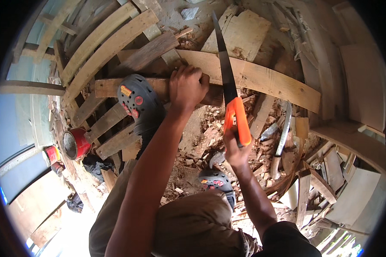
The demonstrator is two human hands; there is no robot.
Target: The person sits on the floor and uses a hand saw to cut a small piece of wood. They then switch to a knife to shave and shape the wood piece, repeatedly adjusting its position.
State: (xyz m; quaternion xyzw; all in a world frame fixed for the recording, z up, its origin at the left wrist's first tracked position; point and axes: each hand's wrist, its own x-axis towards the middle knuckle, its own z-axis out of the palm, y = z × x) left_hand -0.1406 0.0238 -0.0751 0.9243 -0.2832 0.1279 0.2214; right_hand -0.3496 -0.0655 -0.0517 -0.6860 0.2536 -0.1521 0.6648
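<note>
My right hand (pixel 237 150) grips the orange handle (pixel 240 122) of a handsaw. Its dark blade (pixel 226 68) points up and away, crossing in front of a long pale board (pixel 266 81); whether it touches any wood I cannot tell. My left hand (pixel 188 87) is closed over a brown wooden plank (pixel 109 88) that lies crosswise. The plank's right end sits just left of the saw. My left foot, in a dark grey clog (pixel 138 100), presses on the same plank beside that hand.
Wood chips (pixel 210 128) litter the ground. A machete (pixel 283 139) and a hammer (pixel 218 159) lie to the right, near my other clog (pixel 214 180). At left are a red can (pixel 76 144) and several stacked planks (pixel 116 47). Scrap wood (pixel 321 184) is heaped at right.
</note>
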